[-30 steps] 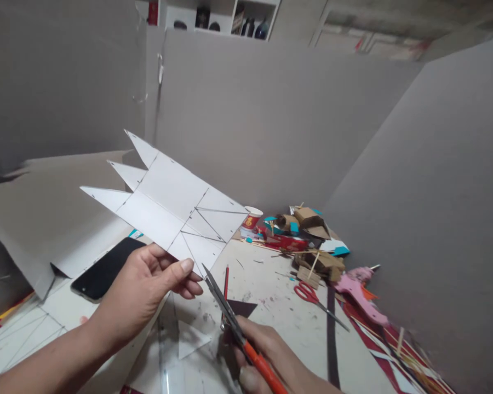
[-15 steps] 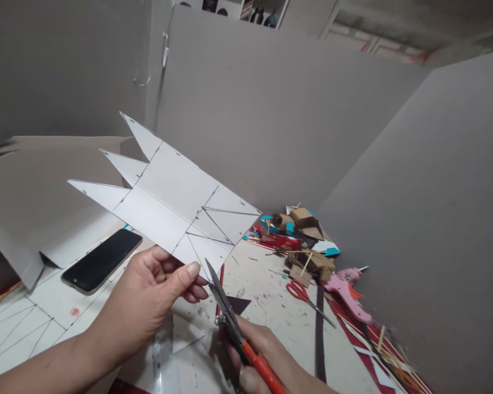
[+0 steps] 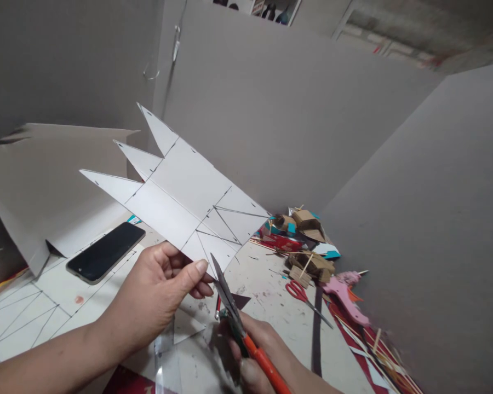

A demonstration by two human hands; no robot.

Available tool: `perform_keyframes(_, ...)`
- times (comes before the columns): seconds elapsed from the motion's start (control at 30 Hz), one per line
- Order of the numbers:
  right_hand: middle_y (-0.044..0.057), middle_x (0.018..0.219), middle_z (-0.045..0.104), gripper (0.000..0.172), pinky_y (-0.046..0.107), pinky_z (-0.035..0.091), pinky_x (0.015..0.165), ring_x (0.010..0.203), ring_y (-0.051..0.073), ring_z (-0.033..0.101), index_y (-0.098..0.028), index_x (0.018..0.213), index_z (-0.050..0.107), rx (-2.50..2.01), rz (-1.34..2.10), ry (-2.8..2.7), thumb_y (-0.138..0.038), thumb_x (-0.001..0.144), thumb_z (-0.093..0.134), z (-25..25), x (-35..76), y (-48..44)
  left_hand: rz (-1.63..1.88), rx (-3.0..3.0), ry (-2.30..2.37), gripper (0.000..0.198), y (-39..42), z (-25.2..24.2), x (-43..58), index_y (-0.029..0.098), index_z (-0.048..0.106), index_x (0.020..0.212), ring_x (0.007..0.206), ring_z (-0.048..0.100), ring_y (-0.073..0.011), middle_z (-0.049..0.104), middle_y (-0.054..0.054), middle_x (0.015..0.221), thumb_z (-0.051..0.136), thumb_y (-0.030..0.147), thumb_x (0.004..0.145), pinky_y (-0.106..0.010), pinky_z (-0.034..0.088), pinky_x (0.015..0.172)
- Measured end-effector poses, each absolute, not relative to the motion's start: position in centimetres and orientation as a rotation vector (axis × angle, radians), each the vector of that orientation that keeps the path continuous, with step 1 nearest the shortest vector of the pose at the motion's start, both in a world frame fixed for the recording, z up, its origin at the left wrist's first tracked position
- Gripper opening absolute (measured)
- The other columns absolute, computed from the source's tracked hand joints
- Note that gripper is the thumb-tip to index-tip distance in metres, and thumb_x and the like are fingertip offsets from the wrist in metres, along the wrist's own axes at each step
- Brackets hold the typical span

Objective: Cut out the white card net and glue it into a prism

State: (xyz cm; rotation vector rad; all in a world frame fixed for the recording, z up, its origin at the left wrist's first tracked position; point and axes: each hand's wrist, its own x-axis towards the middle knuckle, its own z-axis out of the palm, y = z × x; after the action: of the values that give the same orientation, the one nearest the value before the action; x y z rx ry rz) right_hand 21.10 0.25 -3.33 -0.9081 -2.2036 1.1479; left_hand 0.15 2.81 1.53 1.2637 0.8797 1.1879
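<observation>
My left hand (image 3: 164,290) pinches the lower edge of a white card cutout (image 3: 181,189) between thumb and fingers. Three pointed flaps stick out at its upper left end, and black pen lines form triangles at its right end. My right hand (image 3: 263,350) grips orange-handled scissors (image 3: 232,309), their handles partly hidden by the fingers. The blades are slightly apart, with one in front of the card's lower corner at a drawn line. Behind the scissors, a red pencil (image 3: 218,307) and a small dark triangular scrap (image 3: 241,301) lie on the table.
A black phone (image 3: 107,253) rests on a pen-marked white sheet (image 3: 24,314) at left. Folded white card (image 3: 74,180) stands behind it. Right of my hands are red scissors (image 3: 298,291), a pink glue gun (image 3: 347,298), cardboard pieces (image 3: 312,265) and thin sticks.
The card, my left hand and the scissors appear slightly further right in the view, as does the background. The card tilts a little more, and the blades stay at its lower corner.
</observation>
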Motion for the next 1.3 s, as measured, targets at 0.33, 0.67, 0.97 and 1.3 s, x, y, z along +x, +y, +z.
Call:
perform_keyframes(0.33,-0.002,0.067,0.039,0.042,0.025,0.031,0.05,0.057,0.013,0.032,-0.021,0.083,0.04,-0.91,1.127,-2.23,-0.063,0.083,0.041,-3.13,21.23,0.41,1.213,1.243,0.876,0.014,2.66,1.33,0.37,0.016,0.064,0.074,0.059,0.066,-0.0133,0.07,-0.002,0.063,0.065,0.028,0.08,-0.022,0.054,0.059)
perform_keyframes(0.67,-0.003,0.066,0.037,0.046,0.026,0.03,0.05,0.056,0.012,0.032,-0.02,0.084,0.042,-0.918,1.06,-2.255,-0.065,0.084,0.037,-3.05,21.17,0.27,1.2,1.242,0.893,0.014,2.78,1.25,0.39,0.015,0.063,0.072,0.058,0.067,-0.0131,0.071,-0.002,0.061,0.065,0.027,0.079,-0.021,0.053,0.057)
perform_keyframes(0.97,-0.004,0.064,0.036,0.046,0.025,0.029,0.048,0.054,0.011,0.03,-0.019,0.088,0.042,-0.939,1.079,-2.249,-0.064,0.084,0.037,-3.41,21.33,0.3,1.186,1.218,0.913,0.015,2.86,1.23,0.46,0.015,0.063,0.07,0.056,0.066,-0.0131,0.071,-0.003,0.059,0.066,0.026,0.079,-0.021,0.052,0.056)
perform_keyframes(1.3,-0.003,0.066,0.037,0.044,0.025,0.029,0.049,0.056,0.011,0.031,-0.019,0.084,0.043,-0.913,1.13,-2.204,-0.062,0.085,0.037,-3.07,21.18,0.09,1.189,1.214,0.924,0.014,2.94,1.14,0.51,0.015,0.063,0.069,0.054,0.066,-0.0135,0.071,-0.003,0.058,0.067,0.027,0.077,-0.021,0.052,0.054)
